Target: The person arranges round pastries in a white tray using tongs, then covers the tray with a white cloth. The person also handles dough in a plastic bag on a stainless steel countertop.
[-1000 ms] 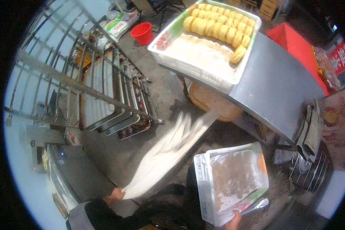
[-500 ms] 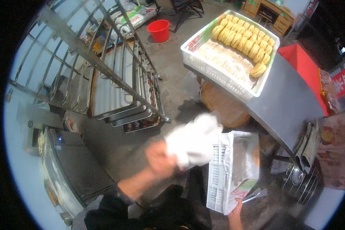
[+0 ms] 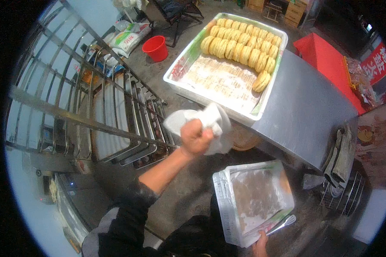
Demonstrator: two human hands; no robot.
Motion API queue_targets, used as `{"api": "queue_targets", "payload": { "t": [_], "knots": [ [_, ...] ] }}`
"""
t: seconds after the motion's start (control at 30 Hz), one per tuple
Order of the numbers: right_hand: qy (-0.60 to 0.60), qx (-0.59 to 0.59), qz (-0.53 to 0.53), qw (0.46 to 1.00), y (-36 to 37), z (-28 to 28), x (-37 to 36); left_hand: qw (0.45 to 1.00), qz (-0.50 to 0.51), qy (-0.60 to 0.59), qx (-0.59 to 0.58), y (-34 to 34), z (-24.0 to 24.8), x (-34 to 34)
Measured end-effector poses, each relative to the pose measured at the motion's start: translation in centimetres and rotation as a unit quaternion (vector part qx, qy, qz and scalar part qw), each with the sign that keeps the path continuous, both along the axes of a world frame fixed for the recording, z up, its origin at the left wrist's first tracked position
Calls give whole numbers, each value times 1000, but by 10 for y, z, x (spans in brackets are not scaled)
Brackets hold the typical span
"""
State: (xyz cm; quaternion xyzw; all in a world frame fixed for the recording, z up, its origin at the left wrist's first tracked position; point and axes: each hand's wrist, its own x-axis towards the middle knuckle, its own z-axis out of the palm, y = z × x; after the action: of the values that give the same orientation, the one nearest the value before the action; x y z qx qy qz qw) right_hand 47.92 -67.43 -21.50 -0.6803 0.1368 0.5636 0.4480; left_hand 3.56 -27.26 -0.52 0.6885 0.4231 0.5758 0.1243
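My left hand (image 3: 196,137), closed in a fist, grips a crumpled white cloth (image 3: 212,115) whose loose ends fan out, slightly blurred. It is raised over the floor, just short of a large white plastic crate (image 3: 169,79). Rows of round, yellow-brown pastries (image 3: 240,46) fill that crate's far part; crumbs cover the bare lining nearer me. My right hand (image 3: 259,245) holds the near right rim of a smaller white crate (image 3: 225,210), tilted, lined and dusted with flour-like powder. Metal tongs (image 3: 281,223) lie along that rim by the right hand's fingers.
The large crate stands on a grey metal table (image 3: 296,111), with a red box (image 3: 328,64) at its far right. A metal rack (image 3: 120,109) with trays stands left. A red bucket (image 3: 155,48) is on the floor behind. Work gloves (image 3: 341,156) hang at the table's right end.
My left hand has swung up and forward with the white cloth, toward the large crate. The small crate has tilted so that more of its inside shows. My view has shifted right.
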Motion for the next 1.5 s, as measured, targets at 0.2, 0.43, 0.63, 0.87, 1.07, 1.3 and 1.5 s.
{"api": "queue_targets", "payload": {
  "t": [0.2, 0.43, 0.63, 0.87, 1.07, 1.3, 1.5],
  "knots": [
    [-65, 21, 7, 998, 31, 11, -9, 737, 474, 245, 416, 26, 116, -36],
    [-88, 59, -7, 994, 41, 19, -13, 190, 725, 482, 453, -39, 179, -114],
    [-109, 101, -33, 988, 97, 21, -69, 247, 673, 578, 390, -158, 218, -187],
    [-185, 123, -64, 973, 250, 3, -184, 264, 653, 640, 308, -247, 237, -229],
    [-193, 77, -67, 976, 393, -40, -280, 245, 643, 688, 229, -301, 240, -255],
    [137, 135, 8, 981, 388, -84, -338, 298, 620, 711, 146, -305, 208, -254],
    [-31, -5, 291, 956, 267, -36, -261, 525, 541, 649, 100, -247, 170, -191]
  ]
}}
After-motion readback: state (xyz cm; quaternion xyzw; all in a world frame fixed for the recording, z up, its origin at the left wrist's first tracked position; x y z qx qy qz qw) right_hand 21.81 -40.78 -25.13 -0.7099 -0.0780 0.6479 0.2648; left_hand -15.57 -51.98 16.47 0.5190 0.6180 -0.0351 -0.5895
